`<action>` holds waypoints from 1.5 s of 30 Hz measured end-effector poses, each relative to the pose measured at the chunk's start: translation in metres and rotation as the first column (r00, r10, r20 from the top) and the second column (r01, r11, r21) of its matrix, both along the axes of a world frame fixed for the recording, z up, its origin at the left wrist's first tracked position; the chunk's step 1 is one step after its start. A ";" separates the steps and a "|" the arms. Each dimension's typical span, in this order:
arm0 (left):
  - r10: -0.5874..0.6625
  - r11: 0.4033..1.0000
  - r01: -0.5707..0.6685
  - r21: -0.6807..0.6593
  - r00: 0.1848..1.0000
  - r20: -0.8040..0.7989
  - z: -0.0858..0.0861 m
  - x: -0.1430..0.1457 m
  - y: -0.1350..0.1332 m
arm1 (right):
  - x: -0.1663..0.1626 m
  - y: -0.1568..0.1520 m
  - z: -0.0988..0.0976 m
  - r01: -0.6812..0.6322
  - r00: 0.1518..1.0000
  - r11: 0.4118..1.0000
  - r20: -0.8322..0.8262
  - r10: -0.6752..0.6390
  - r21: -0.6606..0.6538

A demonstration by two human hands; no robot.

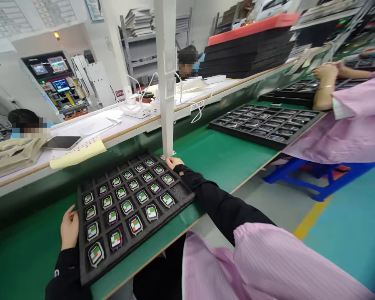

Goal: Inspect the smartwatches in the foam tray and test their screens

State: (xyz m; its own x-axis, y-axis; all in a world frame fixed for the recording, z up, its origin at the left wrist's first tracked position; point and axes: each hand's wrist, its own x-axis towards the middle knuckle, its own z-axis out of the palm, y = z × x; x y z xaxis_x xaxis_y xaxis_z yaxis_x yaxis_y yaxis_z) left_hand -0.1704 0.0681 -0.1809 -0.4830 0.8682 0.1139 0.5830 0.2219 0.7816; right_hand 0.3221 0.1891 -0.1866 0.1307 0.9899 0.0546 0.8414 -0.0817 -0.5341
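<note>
A black foam tray lies on the green bench in front of me, slightly turned. Its compartments hold several smartwatches, faces up, their lit screens showing green and white blocks, some with red. Along the tray's left edge is my left hand, its fingers bent against the side. My right hand is closed at the tray's far right corner, close to the foot of a white post; its fingertips are partly hidden. Some compartments in the back row look dark, with no watch visible.
A white post rises just behind the tray. The raised shelf holds a phone, yellow paper and cables. To the right lie another black tray and a co-worker's pink sleeve. A blue stool stands below.
</note>
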 end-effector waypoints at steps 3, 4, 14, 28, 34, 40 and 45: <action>0.021 1.000 -0.021 0.001 0.998 -0.053 0.002 -0.002 0.008 | 0.000 -0.005 -0.001 0.020 1.000 0.999 0.017 -0.019 -0.033; 0.029 1.000 -0.029 0.002 0.997 -0.067 0.002 -0.003 0.011 | 0.000 -0.006 -0.001 0.024 0.999 0.999 0.027 -0.023 -0.041; 0.015 1.000 -0.014 0.013 0.994 -0.111 -0.011 -0.006 0.013 | -0.004 -0.003 -0.008 0.078 0.993 0.996 0.092 -0.073 -0.052; -0.031 0.998 0.023 -0.062 0.992 -0.121 -0.013 -0.003 0.005 | 0.008 0.006 -0.027 0.122 0.992 0.988 0.048 -0.118 -0.093; -0.036 0.994 0.025 -0.102 0.994 -0.100 -0.018 -0.009 0.007 | 0.013 0.010 -0.037 0.108 0.994 0.990 0.038 -0.105 -0.093; -0.044 0.991 0.033 -0.127 0.995 -0.087 -0.023 -0.012 0.006 | 0.013 0.013 -0.043 0.084 0.995 0.990 0.061 -0.077 -0.118; -0.033 0.993 0.024 -0.112 0.997 -0.075 -0.022 -0.011 0.006 | 0.008 0.007 -0.037 0.044 0.985 0.994 0.168 -0.027 -0.097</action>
